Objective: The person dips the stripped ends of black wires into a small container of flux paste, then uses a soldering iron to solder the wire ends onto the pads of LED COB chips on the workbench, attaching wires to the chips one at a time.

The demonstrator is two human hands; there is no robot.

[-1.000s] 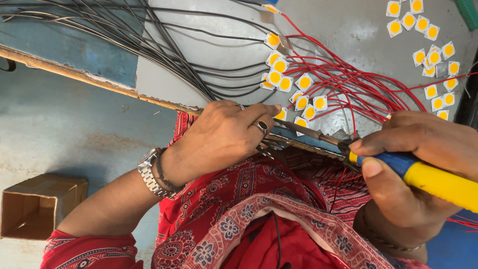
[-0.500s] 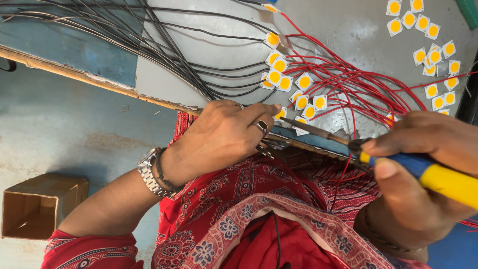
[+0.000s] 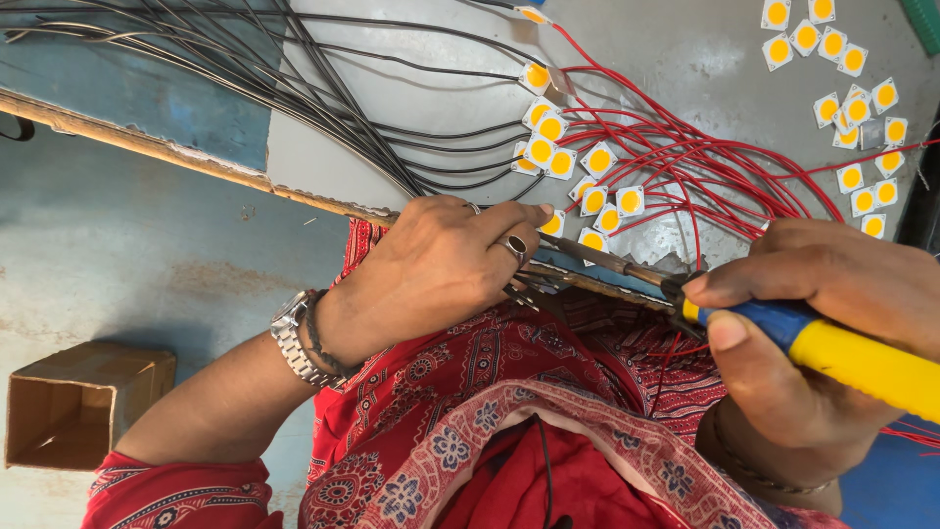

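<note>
View: we have just one camera, worn on the person's head.
Facing: we look straight down at the lap and at the edge of the grey table (image 3: 421, 88).
Nearness: we are very close; the left hand (image 3: 441, 264) and the right hand (image 3: 813, 323) fill much of the picture.
Edges: the floor and a cardboard box (image 3: 78, 402) sit at our left side.
Shared part: no second view, so nothing is shared.

Worn blue-grey floor (image 3: 127, 245); open cardboard box (image 3: 78, 407) on it; grey worktop (image 3: 666, 59), wooden edge; daylight.
</note>
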